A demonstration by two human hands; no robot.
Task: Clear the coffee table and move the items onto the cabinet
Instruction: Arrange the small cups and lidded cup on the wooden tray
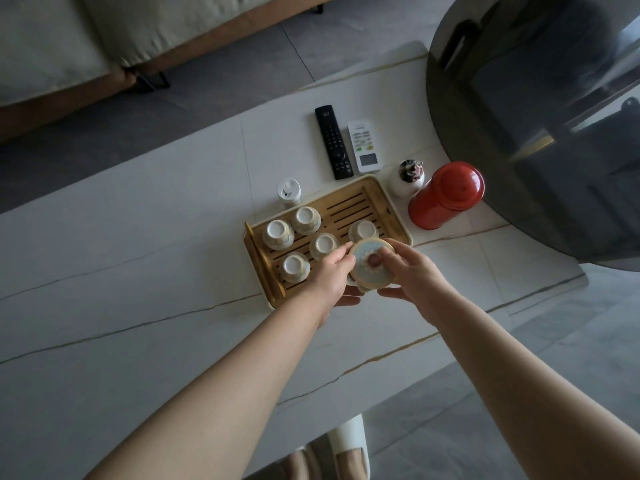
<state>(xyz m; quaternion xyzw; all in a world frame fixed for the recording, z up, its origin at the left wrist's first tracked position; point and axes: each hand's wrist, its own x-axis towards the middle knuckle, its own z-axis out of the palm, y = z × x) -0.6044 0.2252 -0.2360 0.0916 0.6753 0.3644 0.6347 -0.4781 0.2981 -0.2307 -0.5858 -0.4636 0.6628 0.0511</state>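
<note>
A bamboo tea tray (377, 199) sits on the white marble coffee table (138, 289). Several small cups (278, 234) stand upside down in it. At the tray's near right corner is a lidded tea bowl with a pale blue, gold-rimmed lid (360, 252). My left hand (329, 275) grips its left side, thumb below. My right hand (412, 271) holds its right side, with a finger on the lid's knob. Whether the bowl rests on the tray or is lifted I cannot tell.
Behind the tray lie a black remote (333, 142) and a white remote (363, 145). A small white dispenser (289, 192), a white jar with a dark patterned top (408, 178) and a red canister (446, 195) stand nearby. A dark round table (536, 133) overlaps at right. A sofa (86, 39) lies beyond.
</note>
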